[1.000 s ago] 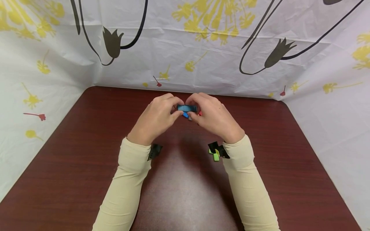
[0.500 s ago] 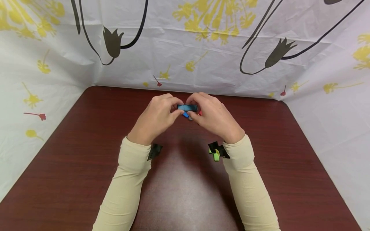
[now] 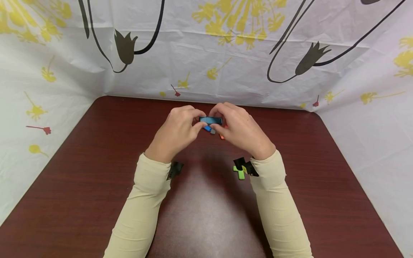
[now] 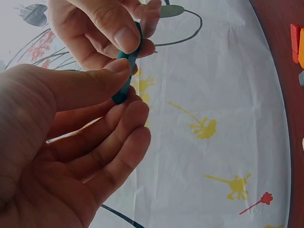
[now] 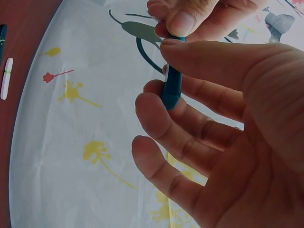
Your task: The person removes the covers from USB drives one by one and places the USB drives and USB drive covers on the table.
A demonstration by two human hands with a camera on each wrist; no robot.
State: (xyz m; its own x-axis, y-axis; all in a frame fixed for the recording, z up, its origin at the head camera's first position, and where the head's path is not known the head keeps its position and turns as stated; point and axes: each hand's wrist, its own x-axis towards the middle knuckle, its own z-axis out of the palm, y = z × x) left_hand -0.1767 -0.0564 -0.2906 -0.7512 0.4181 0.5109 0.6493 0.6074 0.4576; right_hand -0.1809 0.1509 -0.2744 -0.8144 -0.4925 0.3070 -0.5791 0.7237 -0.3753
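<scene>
Above the far part of the table, both hands hold a small teal bar (image 3: 210, 120) with a seam across its middle. My left hand (image 3: 175, 130) pinches its left end between thumb and fingers. The other end sits between the thumb and fingers of my right hand (image 3: 240, 129). In the right wrist view the teal bar (image 5: 173, 90) shows a bevelled end, while the remaining fingers curl loosely below it. Fingertips cover parts of the bar in both wrist views. Behind and below the hands lie a blue piece (image 3: 207, 128), a grey piece (image 3: 212, 132) and an orange-red piece (image 3: 222, 137).
A lime-green piece (image 3: 240, 174) lies on the dark red table (image 3: 80, 172) beside the right wrist, partly behind a black strap (image 3: 239, 163). A slim white stick (image 5: 6, 78) shows at the right wrist view's edge. Patterned white sheeting (image 3: 200, 46) encloses the table's back and sides.
Both hands have shifted slightly to the right with the teal bar between them. More of the orange-red piece now shows below the right hand. The grip looks the same.
</scene>
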